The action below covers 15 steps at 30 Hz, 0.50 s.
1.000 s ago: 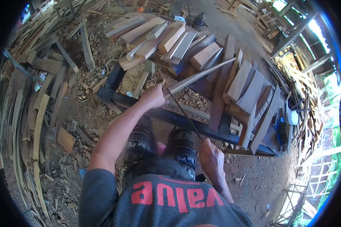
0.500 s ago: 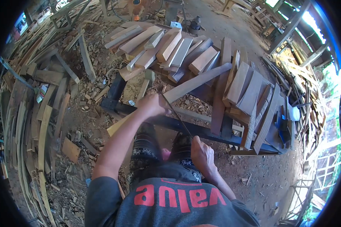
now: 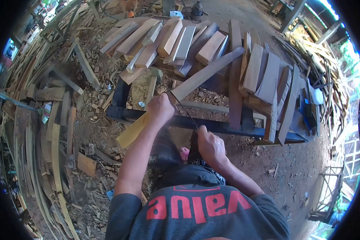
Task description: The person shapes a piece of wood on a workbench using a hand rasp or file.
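Observation:
A long wooden bar (image 3: 208,74) slants across the black metal frame, its far end resting among other pieces. My left hand (image 3: 161,108) is closed in a fist around its near part, and a yellowish length (image 3: 134,130) shows below my wrist, seemingly in line with it. Across the bar, right beside my left knuckles, runs what looks like a handsaw (image 3: 186,113), seen edge-on as a thin dark blade; teeth cannot be made out. Its near end is in my right hand (image 3: 212,146), closed with the fingers wrapped round a hidden handle.
Many cut wooden blocks (image 3: 172,38) lie in a row on the black metal frame (image 3: 176,126), with more boards (image 3: 268,84) stacked at its right. Long strips of scrap wood (image 3: 34,160) cover the ground at left. Wood chips (image 3: 96,120) litter the floor.
My right hand has moved forward toward the bar, so less of the blade shows between my hands. My left hand keeps its place at the bar. The view has shifted slightly.

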Tool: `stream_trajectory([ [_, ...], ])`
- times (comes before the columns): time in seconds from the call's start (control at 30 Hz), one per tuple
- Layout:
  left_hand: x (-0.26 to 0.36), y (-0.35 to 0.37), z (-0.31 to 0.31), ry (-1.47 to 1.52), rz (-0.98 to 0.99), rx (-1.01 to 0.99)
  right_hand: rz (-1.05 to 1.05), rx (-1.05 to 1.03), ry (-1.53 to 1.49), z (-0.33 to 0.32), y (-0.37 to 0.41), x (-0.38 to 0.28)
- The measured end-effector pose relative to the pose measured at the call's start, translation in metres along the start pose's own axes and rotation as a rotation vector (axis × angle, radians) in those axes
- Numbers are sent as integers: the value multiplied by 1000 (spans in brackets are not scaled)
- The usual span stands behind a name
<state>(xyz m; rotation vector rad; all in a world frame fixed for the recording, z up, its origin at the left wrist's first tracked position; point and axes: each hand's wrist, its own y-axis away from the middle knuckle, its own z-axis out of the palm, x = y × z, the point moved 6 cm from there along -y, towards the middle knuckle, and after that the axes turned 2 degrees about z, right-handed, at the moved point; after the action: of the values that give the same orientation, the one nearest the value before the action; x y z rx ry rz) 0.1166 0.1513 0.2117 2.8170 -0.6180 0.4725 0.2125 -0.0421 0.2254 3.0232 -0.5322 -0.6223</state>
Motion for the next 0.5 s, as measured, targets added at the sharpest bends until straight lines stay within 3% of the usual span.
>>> stream_trajectory([
  [0.17, 1, 1, 4, -26, 22, 117, 47, 13, -83, 13, -42, -17],
  [0.23, 3, 2, 3, -38, 33, 114, -18, 116, -81, 20, -64, -26],
  [0.37, -1, 0, 6, -69, 31, 150, -75, 151, -137, 4, -36, -18],
  [0.43, 3, 1, 3, -52, 33, 141, 78, -5, -15, 5, -16, -10],
  [0.5, 5, 3, 4, -41, 26, 123, 82, 12, -23, 11, -23, -11],
])
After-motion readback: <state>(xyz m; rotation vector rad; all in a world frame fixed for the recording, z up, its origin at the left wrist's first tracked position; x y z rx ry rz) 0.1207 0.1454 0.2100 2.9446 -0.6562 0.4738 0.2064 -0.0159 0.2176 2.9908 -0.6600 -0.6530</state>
